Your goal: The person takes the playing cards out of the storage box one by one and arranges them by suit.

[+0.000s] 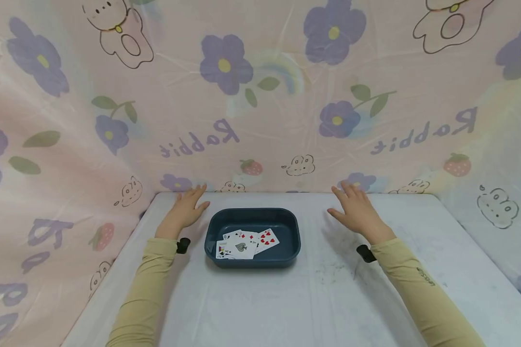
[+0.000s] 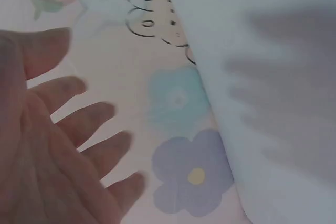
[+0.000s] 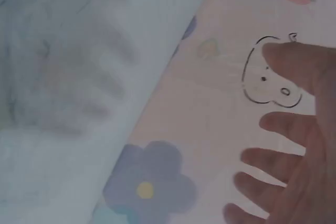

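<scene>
At four o'clock from the left hand (image 1: 183, 212), which is nearer than the right hand (image 1: 358, 213), cards (image 1: 245, 246) lie inside a blue box (image 1: 260, 263), long from nine to three, and all the fingers spread wide and empty.

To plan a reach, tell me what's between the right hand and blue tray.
The head view shows only bare tabletop between the right hand and the tray.

Mirrored "Rabbit" lettering (image 1: 200, 140) appears twice on the curtain (image 1: 282, 120) beyond the left fingers (image 1: 195, 193) and right fingers (image 1: 339, 194); nearer, between them, playing cards (image 1: 241, 246) show spade, heart and diamond signs.
</scene>
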{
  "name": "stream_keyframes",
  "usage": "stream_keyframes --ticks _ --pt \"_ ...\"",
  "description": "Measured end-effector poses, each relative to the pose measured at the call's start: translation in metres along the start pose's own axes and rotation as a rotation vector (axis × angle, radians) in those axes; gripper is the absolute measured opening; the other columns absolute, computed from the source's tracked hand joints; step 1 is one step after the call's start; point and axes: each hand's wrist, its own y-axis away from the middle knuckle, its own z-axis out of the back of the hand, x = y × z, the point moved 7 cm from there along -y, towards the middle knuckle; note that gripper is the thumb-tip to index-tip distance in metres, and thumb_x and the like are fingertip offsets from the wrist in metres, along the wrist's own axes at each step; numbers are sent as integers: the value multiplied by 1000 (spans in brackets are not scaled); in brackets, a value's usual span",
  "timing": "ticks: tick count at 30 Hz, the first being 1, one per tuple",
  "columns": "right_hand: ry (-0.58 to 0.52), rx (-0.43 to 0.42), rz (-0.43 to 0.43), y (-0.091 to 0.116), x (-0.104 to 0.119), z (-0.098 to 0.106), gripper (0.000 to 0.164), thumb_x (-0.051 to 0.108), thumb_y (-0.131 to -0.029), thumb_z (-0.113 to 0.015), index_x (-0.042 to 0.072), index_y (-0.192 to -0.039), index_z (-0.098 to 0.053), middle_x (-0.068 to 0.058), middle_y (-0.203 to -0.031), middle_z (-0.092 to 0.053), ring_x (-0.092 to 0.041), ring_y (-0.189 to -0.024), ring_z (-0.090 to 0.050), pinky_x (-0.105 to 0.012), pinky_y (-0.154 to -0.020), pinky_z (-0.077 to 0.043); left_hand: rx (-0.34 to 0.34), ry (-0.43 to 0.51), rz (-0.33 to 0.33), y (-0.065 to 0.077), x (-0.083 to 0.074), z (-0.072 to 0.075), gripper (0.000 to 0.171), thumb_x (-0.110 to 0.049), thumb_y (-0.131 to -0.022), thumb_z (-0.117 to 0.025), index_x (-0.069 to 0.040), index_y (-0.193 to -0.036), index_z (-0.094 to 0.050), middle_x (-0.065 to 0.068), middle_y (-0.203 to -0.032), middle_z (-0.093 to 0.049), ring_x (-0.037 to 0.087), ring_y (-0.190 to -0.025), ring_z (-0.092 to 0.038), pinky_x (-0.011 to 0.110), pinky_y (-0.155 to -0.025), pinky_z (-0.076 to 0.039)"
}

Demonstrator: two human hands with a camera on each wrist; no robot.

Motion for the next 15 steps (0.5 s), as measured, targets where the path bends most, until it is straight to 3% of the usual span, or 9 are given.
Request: stream_keyframes --ticks 4,7,15 --pt "-26 47 6 0 12 5 70 31 -90 -67 -2 -144 -37 -30 -140 -40 -47 -124 -41 -59 -97 -34 51 102 -13 3 -2 0 58 -31 -101 -48 -5 -149 -29 22 -151 -28 42 -137 -24 55 -109 -18" --pt "-86 93 -6 -1 20 8 71 31 -90 -68 2 -145 -36 -26 -138 -45 -44 -121 -46 -57 -92 -40 64 152 -23 5 -5 2 59 -33 -100 -49 -6 -149 -30 20 -150 -31 40 -137 -26 54 -108 -21" --pt "-309 99 31 -7 47 19 59 36 -94 -61 4 -140 -44 -16 -127 -58 -32 -111 -57 -50 -88 -45 61 324 -5 9 -11 14 59 -35 -98 -54 -7 -147 -36 21 -142 -43 42 -126 -43 56 -98 -37"
